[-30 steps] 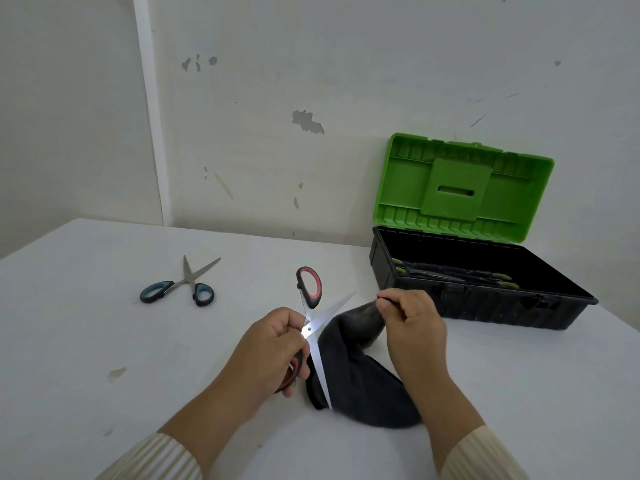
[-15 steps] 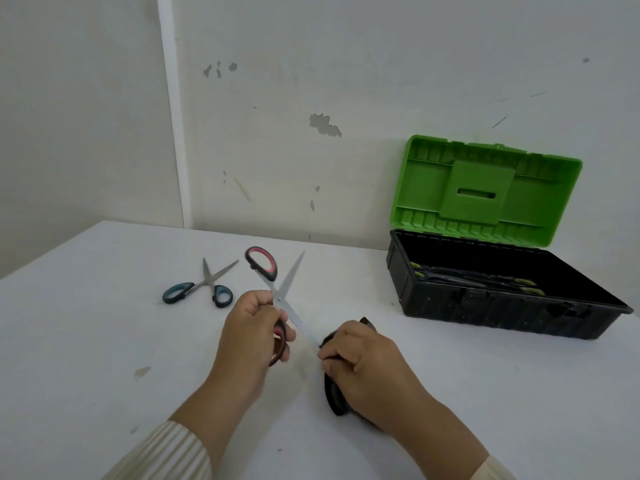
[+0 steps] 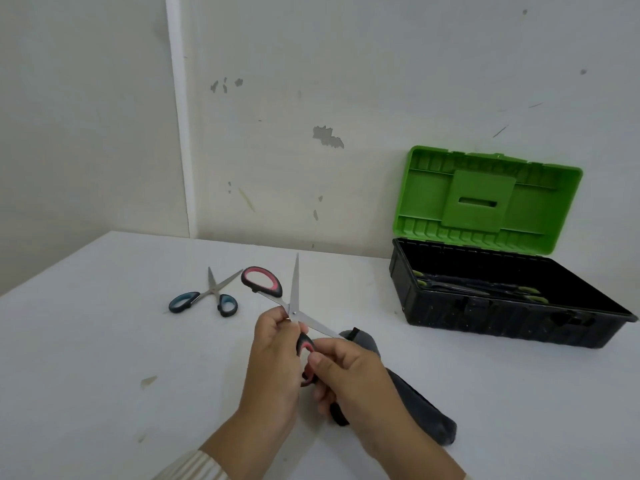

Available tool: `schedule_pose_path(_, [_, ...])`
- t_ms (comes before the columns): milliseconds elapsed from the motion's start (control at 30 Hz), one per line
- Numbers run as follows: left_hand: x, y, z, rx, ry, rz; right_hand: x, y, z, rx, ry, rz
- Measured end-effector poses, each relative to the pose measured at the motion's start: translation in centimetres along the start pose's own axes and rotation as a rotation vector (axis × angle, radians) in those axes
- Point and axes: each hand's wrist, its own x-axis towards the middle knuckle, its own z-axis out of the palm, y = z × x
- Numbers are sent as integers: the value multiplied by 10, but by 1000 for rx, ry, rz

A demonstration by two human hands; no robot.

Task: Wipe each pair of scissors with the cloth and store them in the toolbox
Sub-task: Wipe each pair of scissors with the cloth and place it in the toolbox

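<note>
Nearest to me, above the front edge of the table (image 3: 104, 375), my left hand (image 3: 277, 358) is closed around the red-handled scissors (image 3: 294, 306) at the pivot and the lower handle loop. These scissors are held up off the table with the blades spread wide: one blade points almost straight up, the other slants down to the right toward the cloth, and the free pink-lined loop sticks out to the upper left. My right hand (image 3: 349, 379) sits just beside the left, thumb and fingers curled in, touching the lower handle; whether it is truly pinching the handle or only resting against it, I cannot tell. Under and behind my right hand the dark grey cloth (image 3: 422, 410) lies bunched on the table, stretching toward the right. Farther off, toward the middle left of the table, the blue-handled scissors (image 3: 214, 296) lie flat with blades partly open. At the far right, against the wall, the toolbox (image 3: 485, 317) stands with its green lid (image 3: 485, 202) raised, and green-handled scissors (image 3: 478, 289) lie inside.
</note>
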Motion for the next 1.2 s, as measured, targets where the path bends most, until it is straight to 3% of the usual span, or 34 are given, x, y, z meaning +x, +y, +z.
schedule_pose_path(233, [27,21,-19,-316,45,-24,1,-9,-29,-62,101,42])
schedule_pose_path(367, [31,19,-26,-216,-9,-93,3,-9,-37,-80,165,26])
schedule_pose_path(567, [13,7,-12,-119,-310,-238,8,-4,-44,-6,239,0])
schedule_pose_path(700, [8,8,-10,-142,-337,-286,10,2,-45,-26,211,6])
schedule_pose_path(800, [8,5,-9,-104,-319,-268,11,2,-46,-70,210,-5])
schedule_pose_path(900, [6,2,-7,-52,-303,-236,13,3,-50,-475,343,-132])
schedule_pose_path(967, [4,0,-6,14,-307,-197,13,4,-50,-619,386,-176])
schedule_pose_path(1200, [-15,-5,6,243,-386,-48,11,-4,-50,-466,429,-209])
